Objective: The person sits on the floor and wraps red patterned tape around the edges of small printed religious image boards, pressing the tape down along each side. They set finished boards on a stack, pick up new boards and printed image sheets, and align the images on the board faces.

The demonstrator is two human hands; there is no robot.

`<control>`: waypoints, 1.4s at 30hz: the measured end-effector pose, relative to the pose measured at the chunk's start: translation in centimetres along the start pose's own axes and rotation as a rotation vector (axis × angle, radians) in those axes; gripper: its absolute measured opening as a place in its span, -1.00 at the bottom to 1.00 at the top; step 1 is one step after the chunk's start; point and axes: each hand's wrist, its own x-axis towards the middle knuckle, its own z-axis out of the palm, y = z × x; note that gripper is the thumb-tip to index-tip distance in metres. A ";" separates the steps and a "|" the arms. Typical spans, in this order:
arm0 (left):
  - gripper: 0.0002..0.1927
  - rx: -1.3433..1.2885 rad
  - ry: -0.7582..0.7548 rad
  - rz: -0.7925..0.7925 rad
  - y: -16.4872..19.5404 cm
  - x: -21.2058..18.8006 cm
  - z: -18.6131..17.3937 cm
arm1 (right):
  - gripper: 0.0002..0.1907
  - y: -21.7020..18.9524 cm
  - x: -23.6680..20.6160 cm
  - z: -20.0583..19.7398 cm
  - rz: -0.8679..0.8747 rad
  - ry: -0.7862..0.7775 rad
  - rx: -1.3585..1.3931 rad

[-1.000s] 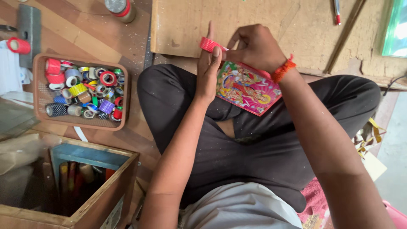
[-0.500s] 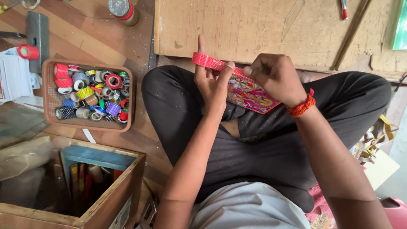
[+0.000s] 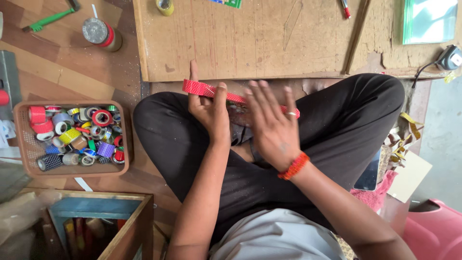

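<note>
We look down on a person sitting cross-legged on the floor in dark trousers. The left hand holds a red dotted strip near its left end, the thumb pressing it against the fingers, the forefinger pointing straight up toward the board. The strip runs level across the lap from the left hand to the right, just in front of the edge of the wooden board. The right hand lies flat over the strip with its fingers spread and blurred; it grips nothing that we can see, and the strip's right end shows just past its ring finger. That wrist bears a red thread band. Something patterned lies under the right hand, but we cannot tell what.

To the left, on the floor, stands a brown basket full of small tape rolls in many colours. Below it is an open wooden box. Near the board's left corner stands a round tin with a red band.
</note>
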 end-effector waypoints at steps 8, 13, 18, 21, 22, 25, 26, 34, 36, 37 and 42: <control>-0.21 0.037 0.019 -0.030 0.0 -0.9 0.3 | -0.46 3.3 -4.0 -1.9 0.107 0.003 0.002; -0.05 -0.094 -0.142 -0.147 1.2 -2.0 -2.1 | -0.45 1.7 -1.3 -1.7 -0.012 0.047 0.126; 0.16 -0.221 -0.328 -0.289 2.3 -2.1 -4.2 | -0.49 -1.2 2.4 -1.3 -0.145 0.052 0.373; 0.17 -0.158 -0.349 -0.217 2.0 -1.7 -4.3 | -0.63 -1.7 4.6 -1.2 -0.062 -0.031 0.442; 0.18 -0.192 -0.351 -0.228 1.8 -1.6 -4.4 | -0.64 -1.7 5.0 -1.4 0.034 -0.159 0.437; 0.20 -0.252 -0.367 -0.237 1.3 -1.4 -4.4 | -0.64 -1.1 5.9 -2.0 0.087 -0.308 0.538; 0.21 -0.244 -0.381 -0.223 1.2 -1.3 -4.5 | -0.63 -1.0 6.1 -2.2 0.064 -0.317 0.593; 0.19 -0.175 -0.347 -0.196 1.4 -1.9 -4.4 | -0.56 1.3 4.1 -2.8 -0.066 -0.258 0.580; 0.19 -0.158 -0.337 -0.195 1.4 -2.0 -4.2 | -0.58 2.8 2.6 -3.5 -0.107 -0.187 0.499; 0.20 -0.156 -0.333 -0.195 1.3 -2.1 -4.1 | -0.59 3.8 1.7 -4.0 -0.156 -0.117 0.458; 0.21 -0.180 -0.342 -0.207 1.0 -2.4 -3.7 | -0.67 6.6 -2.9 -4.5 -0.085 0.044 0.319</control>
